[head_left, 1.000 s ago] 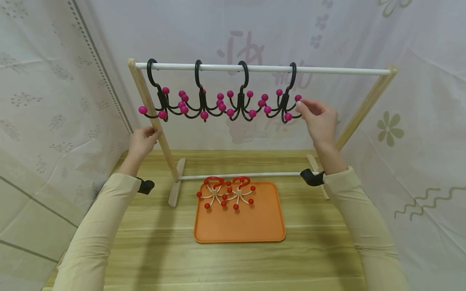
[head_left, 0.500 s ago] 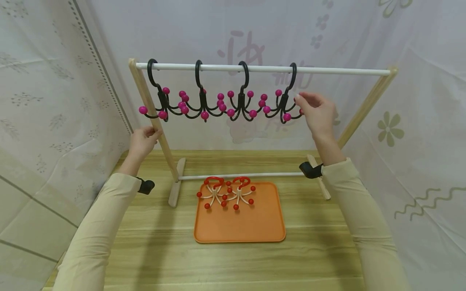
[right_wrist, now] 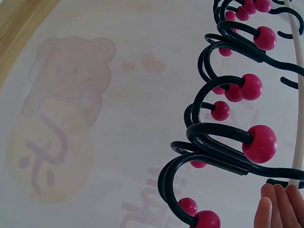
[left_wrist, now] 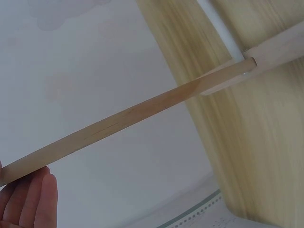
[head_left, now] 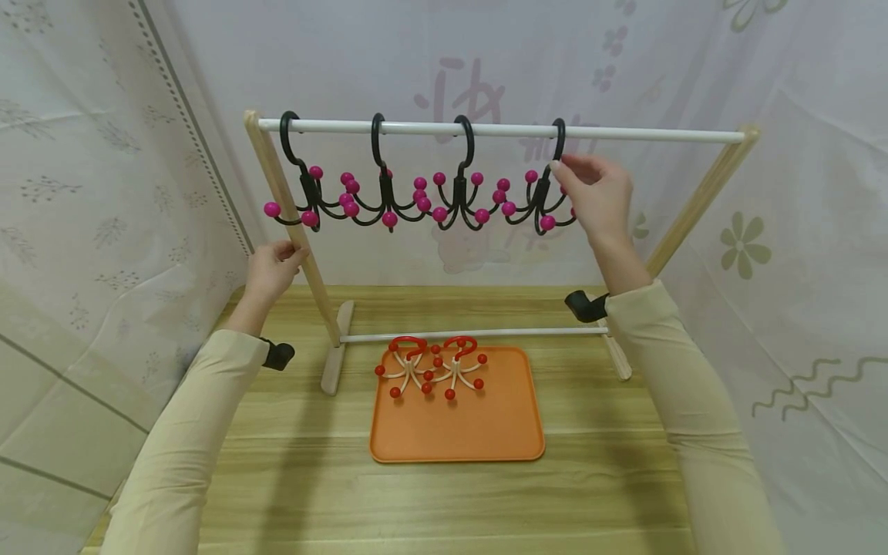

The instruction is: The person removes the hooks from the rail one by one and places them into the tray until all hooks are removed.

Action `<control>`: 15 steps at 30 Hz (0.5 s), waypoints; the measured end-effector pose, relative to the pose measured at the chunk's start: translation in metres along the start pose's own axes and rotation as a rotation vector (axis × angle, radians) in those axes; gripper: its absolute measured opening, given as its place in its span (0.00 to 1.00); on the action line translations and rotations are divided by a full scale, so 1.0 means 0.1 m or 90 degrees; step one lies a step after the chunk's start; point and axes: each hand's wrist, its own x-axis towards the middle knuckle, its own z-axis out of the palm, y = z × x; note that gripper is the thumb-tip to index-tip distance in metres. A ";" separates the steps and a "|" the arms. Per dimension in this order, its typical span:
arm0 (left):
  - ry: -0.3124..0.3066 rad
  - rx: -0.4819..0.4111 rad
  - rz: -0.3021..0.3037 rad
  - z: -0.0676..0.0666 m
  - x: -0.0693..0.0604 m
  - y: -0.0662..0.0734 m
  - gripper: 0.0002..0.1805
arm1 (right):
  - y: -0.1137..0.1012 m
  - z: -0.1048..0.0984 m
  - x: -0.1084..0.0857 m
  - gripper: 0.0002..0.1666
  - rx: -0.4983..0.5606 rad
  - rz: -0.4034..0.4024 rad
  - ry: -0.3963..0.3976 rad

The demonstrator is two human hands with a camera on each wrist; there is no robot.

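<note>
Wood-grained surface (head_left: 499, 509) carries an orange tray (head_left: 486, 428) with two red-hooked hangers (head_left: 455, 368) at six o'clock. I have the left grip (head_left: 270, 271) clamped on a wooden post (head_left: 316, 285) at nine. At two, the right grip (head_left: 602, 196) is at the rightmost black hanger (head_left: 542, 194); whether pinching it, I cannot tell. It and three more hangers (head_left: 459, 193) hang from the white bar (head_left: 652, 134), twelve o'clock.

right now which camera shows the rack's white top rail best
The head view: it shows the white top rail end to end, with four black hangers on it. The right wrist view catches only a stretch along the picture's right edge; the left wrist view shows none of it, but includes part of the lower white bar.
</note>
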 end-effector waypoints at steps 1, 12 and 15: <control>0.000 0.000 0.000 0.00 0.00 0.00 0.21 | -0.01 0.01 0.01 0.23 0.000 0.000 -0.001; -0.004 -0.004 -0.006 -0.01 -0.01 0.01 0.22 | -0.07 0.05 0.11 0.19 0.028 -0.031 0.008; -0.005 -0.002 -0.010 -0.01 -0.02 0.01 0.22 | -0.09 0.05 0.12 0.18 0.026 -0.032 0.006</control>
